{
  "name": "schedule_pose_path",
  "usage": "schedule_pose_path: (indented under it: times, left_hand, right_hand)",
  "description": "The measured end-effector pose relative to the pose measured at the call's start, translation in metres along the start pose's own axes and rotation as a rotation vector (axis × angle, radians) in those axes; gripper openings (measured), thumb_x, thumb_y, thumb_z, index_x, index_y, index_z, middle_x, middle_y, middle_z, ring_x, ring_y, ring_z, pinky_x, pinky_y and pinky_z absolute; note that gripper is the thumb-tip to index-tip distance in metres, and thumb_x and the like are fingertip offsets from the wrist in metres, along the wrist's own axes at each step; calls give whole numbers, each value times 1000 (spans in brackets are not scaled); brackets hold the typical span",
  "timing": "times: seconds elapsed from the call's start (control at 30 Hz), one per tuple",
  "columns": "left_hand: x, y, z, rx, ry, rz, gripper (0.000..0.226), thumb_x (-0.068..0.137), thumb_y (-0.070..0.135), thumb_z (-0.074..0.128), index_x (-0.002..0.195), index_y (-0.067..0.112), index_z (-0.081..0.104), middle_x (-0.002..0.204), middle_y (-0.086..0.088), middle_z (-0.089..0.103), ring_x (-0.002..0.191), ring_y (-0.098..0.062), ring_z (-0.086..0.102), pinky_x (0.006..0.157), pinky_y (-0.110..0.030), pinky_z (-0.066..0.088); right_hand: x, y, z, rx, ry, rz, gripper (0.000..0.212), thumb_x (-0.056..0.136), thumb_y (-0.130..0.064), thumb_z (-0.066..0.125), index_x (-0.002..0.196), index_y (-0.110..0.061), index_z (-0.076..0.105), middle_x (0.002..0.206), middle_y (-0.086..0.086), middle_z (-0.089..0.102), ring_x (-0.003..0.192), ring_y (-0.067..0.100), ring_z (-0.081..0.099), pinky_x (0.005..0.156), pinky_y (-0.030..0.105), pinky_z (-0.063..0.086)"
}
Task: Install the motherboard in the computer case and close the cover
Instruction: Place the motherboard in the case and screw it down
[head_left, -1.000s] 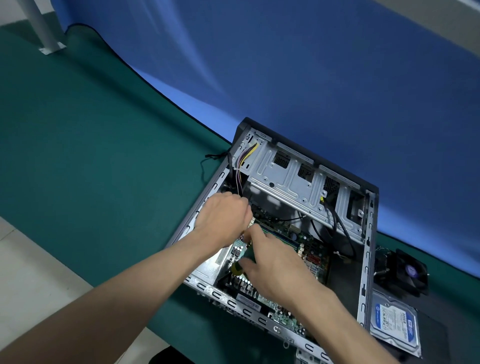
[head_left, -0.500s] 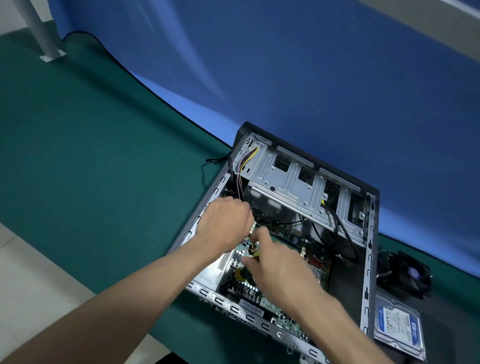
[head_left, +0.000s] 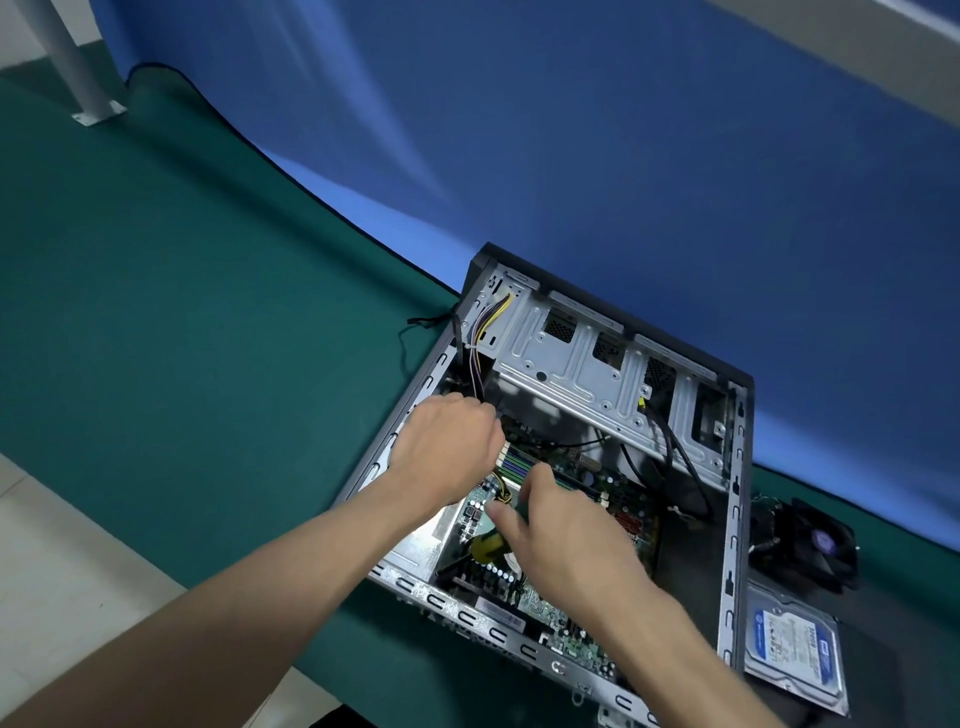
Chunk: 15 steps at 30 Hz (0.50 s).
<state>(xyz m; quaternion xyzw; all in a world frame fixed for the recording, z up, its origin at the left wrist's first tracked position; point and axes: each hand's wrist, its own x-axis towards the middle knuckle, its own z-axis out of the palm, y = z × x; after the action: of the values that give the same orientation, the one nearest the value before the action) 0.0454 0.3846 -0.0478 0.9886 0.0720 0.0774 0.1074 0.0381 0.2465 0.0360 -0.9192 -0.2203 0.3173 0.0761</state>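
Note:
The computer case (head_left: 737, 519) lies open on its side on the green mat. The green motherboard (head_left: 628, 499) sits inside on the case floor. My left hand (head_left: 447, 447) reaches into the upper left of the case beside the coloured cable bundle (head_left: 475, 353); its fingers curl downward and hide what they hold. My right hand (head_left: 561, 535) hovers over the board's middle, thumb and forefinger stretched out toward thin yellow-and-black wires (head_left: 503, 493) between the two hands. A yellow object (head_left: 488, 545) lies just below the thumb. No cover is in view.
A black cooler fan (head_left: 810, 545) and a hard drive with a blue label (head_left: 789, 649) lie on the mat right of the case. The silver drive cage (head_left: 587, 374) fills the case's far side. A blue cloth (head_left: 571, 156) rises behind. A white post (head_left: 78, 67) stands far left.
My right hand has slid slightly up the board, its thumb and forefinger now nearer the left hand. The left hand has stayed about where it was.

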Motion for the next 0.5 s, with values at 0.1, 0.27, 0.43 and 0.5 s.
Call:
schedule_pose_path:
  times: [0.1,0.27,0.43,0.5]
  left_hand:
    - [1,2,-1,-4,-2,-3,29,96,29,33,71,21,45,79,0,65,75,-19,56,65,-28,32]
    - [1,2,-1,6,-10,-10,29,95,28,34,70,19,45,78,-1,65,75,-20,56,65,-28,28]
    - [0,1,-1,10,-7,-12,29,95,28,34,69,20,45,78,-1,65,75,-21,56,64,-28,28]
    - [0,2,-1,-8,-3,-15,29,95,28,35,70,20,45,78,-1,65,75,-20,56,64,-28,29]
  right_hand:
    - [-2,-6,-1,39,-84,-23,38,94,-40,48,122,-23,28,101,1,56,88,24,56,71,34,40]
    - [-1,-10,2,31,-23,5,31,96,-44,43,110,-19,31,88,-1,54,82,25,54,64,35,36]
    - [1,-11,7,-19,68,3,27,100,-44,37,104,-17,37,96,7,62,87,30,59,65,35,39]
    - [1,-6,6,1,57,23,30,98,-49,40,104,-20,36,98,5,63,87,28,60,68,35,40]
